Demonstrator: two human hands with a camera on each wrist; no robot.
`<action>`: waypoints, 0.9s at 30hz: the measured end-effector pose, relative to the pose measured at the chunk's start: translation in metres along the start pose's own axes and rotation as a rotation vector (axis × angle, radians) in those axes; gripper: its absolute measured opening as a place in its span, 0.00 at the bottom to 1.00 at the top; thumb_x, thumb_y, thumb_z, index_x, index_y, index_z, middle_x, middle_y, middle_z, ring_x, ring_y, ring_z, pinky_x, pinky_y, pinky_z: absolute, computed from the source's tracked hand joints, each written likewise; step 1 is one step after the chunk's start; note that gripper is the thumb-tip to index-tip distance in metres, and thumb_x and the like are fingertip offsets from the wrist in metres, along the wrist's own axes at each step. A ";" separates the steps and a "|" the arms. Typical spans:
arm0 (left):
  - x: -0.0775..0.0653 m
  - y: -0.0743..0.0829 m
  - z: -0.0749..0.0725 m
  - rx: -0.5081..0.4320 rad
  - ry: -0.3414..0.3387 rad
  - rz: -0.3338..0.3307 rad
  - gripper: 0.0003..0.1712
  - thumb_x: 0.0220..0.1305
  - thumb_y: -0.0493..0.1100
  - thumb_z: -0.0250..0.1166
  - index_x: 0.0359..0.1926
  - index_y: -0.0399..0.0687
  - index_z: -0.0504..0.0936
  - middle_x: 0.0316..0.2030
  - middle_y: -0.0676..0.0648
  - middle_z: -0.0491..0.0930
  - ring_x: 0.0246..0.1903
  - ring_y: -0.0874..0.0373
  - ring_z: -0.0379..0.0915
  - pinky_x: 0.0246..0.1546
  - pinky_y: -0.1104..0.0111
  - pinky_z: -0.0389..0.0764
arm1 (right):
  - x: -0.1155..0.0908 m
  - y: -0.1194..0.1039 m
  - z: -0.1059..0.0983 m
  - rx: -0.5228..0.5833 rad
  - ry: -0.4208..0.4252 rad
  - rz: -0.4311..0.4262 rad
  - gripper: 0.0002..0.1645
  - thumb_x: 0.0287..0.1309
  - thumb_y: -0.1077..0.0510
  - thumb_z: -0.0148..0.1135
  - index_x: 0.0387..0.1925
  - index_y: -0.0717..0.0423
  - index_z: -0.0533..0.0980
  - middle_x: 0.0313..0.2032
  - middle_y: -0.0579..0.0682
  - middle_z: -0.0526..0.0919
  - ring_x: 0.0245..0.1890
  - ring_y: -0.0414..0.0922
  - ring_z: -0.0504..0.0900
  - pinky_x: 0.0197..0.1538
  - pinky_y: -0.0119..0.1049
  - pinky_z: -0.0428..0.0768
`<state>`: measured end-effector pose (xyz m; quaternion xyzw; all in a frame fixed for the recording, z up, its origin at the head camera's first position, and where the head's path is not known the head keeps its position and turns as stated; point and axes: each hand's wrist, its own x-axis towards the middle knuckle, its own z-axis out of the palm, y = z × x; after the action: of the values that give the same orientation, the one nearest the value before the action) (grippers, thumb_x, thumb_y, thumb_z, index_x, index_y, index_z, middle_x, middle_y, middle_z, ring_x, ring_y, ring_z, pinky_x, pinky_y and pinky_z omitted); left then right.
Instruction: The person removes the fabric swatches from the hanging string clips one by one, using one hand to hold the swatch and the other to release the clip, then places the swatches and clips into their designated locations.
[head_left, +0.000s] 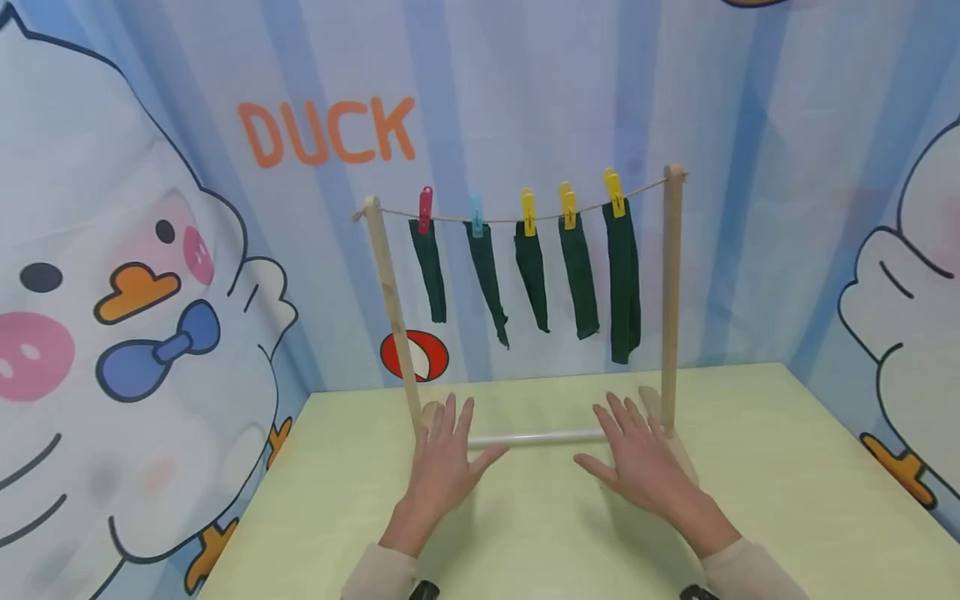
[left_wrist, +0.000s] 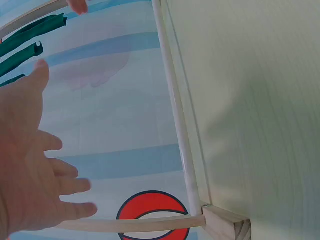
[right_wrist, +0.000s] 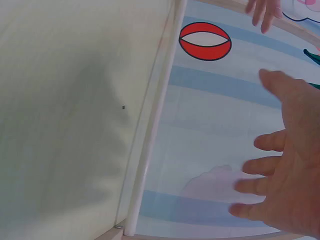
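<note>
My left hand point(head_left: 444, 471) is held over the table with its fingers spread, near the rack's left foot, and holds nothing. On the other side my right hand point(head_left: 643, 462), also spread and holding nothing, is in front of the right post point(head_left: 672, 292). Behind them is a wooden drying rack with a string point(head_left: 495, 221) between its posts. Several dark green cloth strips point(head_left: 624, 287) hang from it, the longest at the right. A red clothespin point(head_left: 425, 210), a blue clothespin point(head_left: 477, 216) and several yellow clothespins point(head_left: 529, 212) grip their tops.
A white rod point(head_left: 536, 437) joins the rack's feet low over the pale yellow table point(head_left: 525, 542). The left post point(head_left: 392, 308) leans slightly in the head view. Behind stands a blue striped curtain point(head_left: 525, 100) printed with ducks. A wooden foot point(left_wrist: 227, 223) shows in the left wrist view.
</note>
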<state>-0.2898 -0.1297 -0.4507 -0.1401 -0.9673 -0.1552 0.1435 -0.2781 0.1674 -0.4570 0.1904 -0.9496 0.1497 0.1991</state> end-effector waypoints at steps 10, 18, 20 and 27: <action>0.004 -0.003 -0.014 -0.288 0.124 -0.057 0.35 0.68 0.63 0.61 0.66 0.46 0.74 0.56 0.43 0.78 0.52 0.50 0.80 0.44 0.52 0.81 | 0.021 -0.013 -0.013 0.085 0.081 -0.084 0.29 0.61 0.51 0.69 0.56 0.67 0.77 0.48 0.61 0.85 0.41 0.53 0.87 0.42 0.48 0.84; 0.018 -0.008 -0.037 -0.380 0.234 -0.017 0.19 0.70 0.50 0.64 0.56 0.44 0.82 0.43 0.47 0.87 0.35 0.55 0.85 0.34 0.60 0.83 | 0.052 -0.037 -0.039 0.128 0.111 -0.114 0.18 0.62 0.55 0.69 0.49 0.61 0.83 0.36 0.52 0.88 0.23 0.38 0.80 0.26 0.31 0.78; 0.022 -0.011 -0.042 -0.413 0.243 -0.035 0.19 0.70 0.50 0.64 0.55 0.45 0.82 0.42 0.48 0.87 0.32 0.57 0.84 0.32 0.62 0.82 | 0.059 -0.042 -0.045 0.132 0.103 -0.122 0.19 0.63 0.54 0.67 0.50 0.61 0.83 0.37 0.53 0.87 0.23 0.37 0.80 0.26 0.30 0.77; 0.033 -0.018 -0.059 -0.548 0.282 -0.080 0.18 0.71 0.52 0.63 0.54 0.47 0.82 0.43 0.48 0.86 0.27 0.59 0.78 0.30 0.65 0.79 | 0.083 -0.058 -0.058 0.183 0.118 -0.184 0.17 0.65 0.55 0.66 0.50 0.61 0.83 0.39 0.53 0.88 0.24 0.37 0.80 0.30 0.31 0.80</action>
<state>-0.3118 -0.1591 -0.3915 -0.1123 -0.8648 -0.4336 0.2268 -0.3054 0.1119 -0.3585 0.2849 -0.8971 0.2275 0.2495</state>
